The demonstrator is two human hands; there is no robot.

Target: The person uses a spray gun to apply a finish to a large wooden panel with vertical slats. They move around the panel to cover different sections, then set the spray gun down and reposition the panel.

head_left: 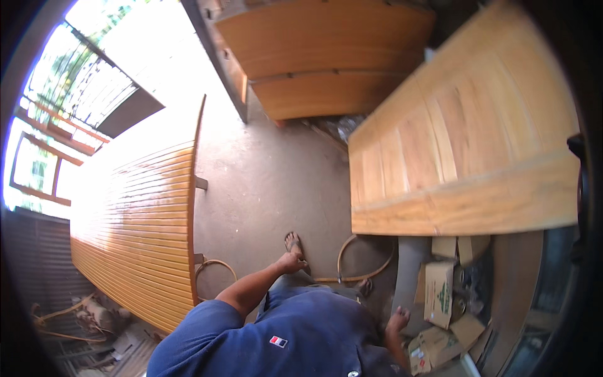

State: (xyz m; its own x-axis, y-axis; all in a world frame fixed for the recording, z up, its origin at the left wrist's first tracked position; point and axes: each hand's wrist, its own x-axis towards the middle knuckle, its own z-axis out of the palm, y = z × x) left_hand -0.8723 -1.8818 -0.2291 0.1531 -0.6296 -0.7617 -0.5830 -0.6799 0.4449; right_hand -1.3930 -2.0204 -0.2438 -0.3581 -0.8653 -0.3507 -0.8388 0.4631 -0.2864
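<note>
My left hand [291,262] hangs in front of my body above the floor, near my sandalled foot [293,241]. Its fingers look loosely curled, and nothing shows in them. Lower and to the right, my right hand [397,320] is closed by my side, close to the cardboard boxes [438,294]; I see nothing in it either. Neither hand touches the slatted wooden panel [147,232] on the left, which is glossy and rests on supports. A pale wooden door-like panel [452,147] lies raised at the right, apart from both hands.
A hose [370,274] loops across the concrete floor [270,169] around my feet. Brown wooden panels [326,56] stand at the far side beside a dark post [217,60]. A compressor-like machine [97,314] sits at the lower left, by corrugated sheeting [38,257].
</note>
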